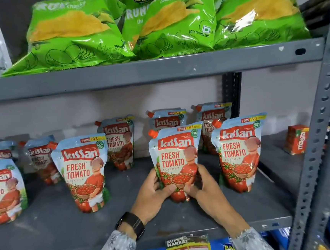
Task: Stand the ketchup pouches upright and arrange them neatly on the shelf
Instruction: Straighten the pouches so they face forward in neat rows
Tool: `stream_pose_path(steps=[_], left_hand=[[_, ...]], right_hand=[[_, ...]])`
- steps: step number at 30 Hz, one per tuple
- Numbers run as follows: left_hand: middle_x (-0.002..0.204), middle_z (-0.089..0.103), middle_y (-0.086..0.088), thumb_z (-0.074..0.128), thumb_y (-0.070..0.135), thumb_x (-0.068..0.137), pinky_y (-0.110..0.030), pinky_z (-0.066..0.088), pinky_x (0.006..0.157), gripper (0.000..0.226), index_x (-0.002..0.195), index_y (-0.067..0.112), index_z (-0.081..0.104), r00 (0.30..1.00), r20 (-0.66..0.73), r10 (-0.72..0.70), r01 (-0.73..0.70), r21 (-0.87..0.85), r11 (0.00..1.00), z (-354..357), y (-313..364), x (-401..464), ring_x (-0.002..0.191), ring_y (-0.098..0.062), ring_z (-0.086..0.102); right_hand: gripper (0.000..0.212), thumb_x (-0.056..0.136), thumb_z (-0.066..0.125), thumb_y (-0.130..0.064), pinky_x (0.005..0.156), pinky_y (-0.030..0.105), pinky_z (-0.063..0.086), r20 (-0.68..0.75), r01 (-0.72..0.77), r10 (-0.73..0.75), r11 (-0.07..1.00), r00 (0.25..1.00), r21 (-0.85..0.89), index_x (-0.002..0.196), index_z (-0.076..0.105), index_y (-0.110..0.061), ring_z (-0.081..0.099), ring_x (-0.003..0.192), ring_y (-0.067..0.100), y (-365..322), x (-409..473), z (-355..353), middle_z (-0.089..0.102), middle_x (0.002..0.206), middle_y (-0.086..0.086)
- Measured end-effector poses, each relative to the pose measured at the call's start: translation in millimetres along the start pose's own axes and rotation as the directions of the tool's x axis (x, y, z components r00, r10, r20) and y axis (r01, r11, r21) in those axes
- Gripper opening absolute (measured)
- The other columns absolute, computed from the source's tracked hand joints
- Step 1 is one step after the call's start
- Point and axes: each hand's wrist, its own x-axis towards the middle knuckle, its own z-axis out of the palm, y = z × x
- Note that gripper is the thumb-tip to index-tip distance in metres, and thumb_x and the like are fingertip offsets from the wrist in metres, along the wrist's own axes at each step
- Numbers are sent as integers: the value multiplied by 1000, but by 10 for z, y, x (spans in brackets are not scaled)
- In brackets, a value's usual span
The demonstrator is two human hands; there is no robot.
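Observation:
Several red-and-blue Kissan ketchup pouches stand upright on the grey middle shelf [49, 230], in a front row and a back row. Both hands grip the lower part of the front centre pouch [175, 155], which stands upright on the shelf. My left hand [153, 193] clasps its left side, thumb across the front. My right hand [202, 183] clasps its right side. Another front pouch [82, 172] stands to the left and one [237, 154] to the right. Back-row pouches [119, 142] stand behind, partly hidden.
Green Balaji wafer bags [76, 31] fill the upper shelf. A red Maaza carton [297, 141] stands at the right of the ketchup shelf. A perforated grey upright [320, 131] bounds the right side. A price tag [188, 248] hangs on the shelf's front lip, blue bags below.

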Motion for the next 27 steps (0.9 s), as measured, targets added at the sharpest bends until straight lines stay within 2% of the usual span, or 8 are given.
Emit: stream_pose_path(steps=[5,10,14,17,19,21,24,27], left_hand=[[127,69,14,74,12,88,-30,53,102,54,125,46,54,1000,3,-6,6,0,1000,-7,-7,-4,122,-6,65],[133,66,12,76,18,87,-26,55,98,54,125,47,52,999,47,-17,16,9,1000,-64,63,-53,122,-10,64],[134,61,9,75,28,88,-14,52,84,62,144,34,49,999,-44,-11,15,89,996,-566,81,-285,119,-9,63],[108,74,8,74,24,88,-16,54,76,32,119,29,68,935,-332,124,-64,186,981,-1203,79,-557,96,-12,72],[92,71,2,72,16,88,-17,54,67,17,103,22,66,820,-534,207,-94,231,968,-1624,76,-680,83,-24,69],[100,64,-5,76,15,86,-30,58,80,30,109,17,57,779,-597,192,-43,255,966,-1990,-4,-678,89,-27,64],[137,50,-5,84,13,78,-45,48,105,82,141,27,34,889,-457,41,32,151,988,-2363,-182,-549,122,-23,54],[141,50,-3,78,4,84,-38,46,105,98,154,31,15,981,-188,-56,56,-5,998,-2516,-249,-483,122,-13,55]], right_hand=[[60,90,73,-2,104,24,51,15,-15,15,1000,1000,-4,139,53,-30,64,117,-6,-20,-7,8,70,128,-12],[68,83,80,1,105,32,53,-16,-47,48,997,999,65,140,53,-26,66,121,6,-92,-74,-16,71,130,-7],[47,83,83,-7,93,44,57,-402,9,3,1000,916,30,122,61,-22,66,97,14,-280,-326,112,69,108,0],[19,89,77,-7,77,47,58,-517,108,-100,994,850,-15,97,67,-21,66,76,16,-562,-513,414,71,86,2],[22,88,76,-4,65,42,57,-413,161,-153,987,898,-17,86,69,-25,64,67,14,-740,-534,779,72,75,-2],[22,87,78,-5,61,41,57,-230,152,-151,988,961,-12,95,70,-24,61,65,9,-845,-442,1245,69,73,0],[63,76,90,-26,90,36,59,36,30,-27,995,999,-92,131,57,-23,66,94,7,-810,-159,1923,68,107,-4],[101,61,97,-37,112,37,49,85,-26,27,1000,996,-11,146,45,-24,60,129,9,-674,49,2329,62,139,-8]])
